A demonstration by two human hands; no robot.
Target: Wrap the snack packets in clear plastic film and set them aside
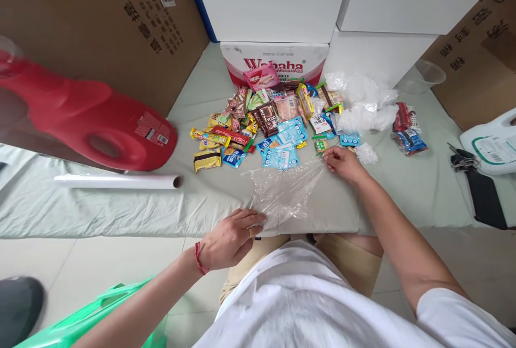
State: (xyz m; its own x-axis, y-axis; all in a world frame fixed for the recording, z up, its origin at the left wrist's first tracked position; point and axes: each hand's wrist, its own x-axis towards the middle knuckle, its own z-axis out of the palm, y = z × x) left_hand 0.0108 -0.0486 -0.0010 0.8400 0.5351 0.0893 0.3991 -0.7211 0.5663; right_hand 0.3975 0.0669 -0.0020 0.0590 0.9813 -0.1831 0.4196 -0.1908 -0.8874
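Between my hands a thin, wrinkled piece of clear plastic film (286, 192) is spread near the table's front edge. My right hand (344, 164) pinches its upper right corner, close to a small green-and-white snack packet (320, 145). At the film's lower left, my left hand (234, 235) has its fingers closed on the edge. Just beyond the film lies a pile of snack packets, among them light blue packets (281, 155), a brown cocoa packet (266, 118) and a pink nabati packet (262, 76) on top.
Crumpled clear plastic (365, 114) lies right of the pile, beside red and blue packets (410, 141). A white roll (121, 181) and big red bottle (100, 122) are at left. Keys (463, 161) and a white jug (494, 146) sit far right. Boxes (270, 4) stand behind.
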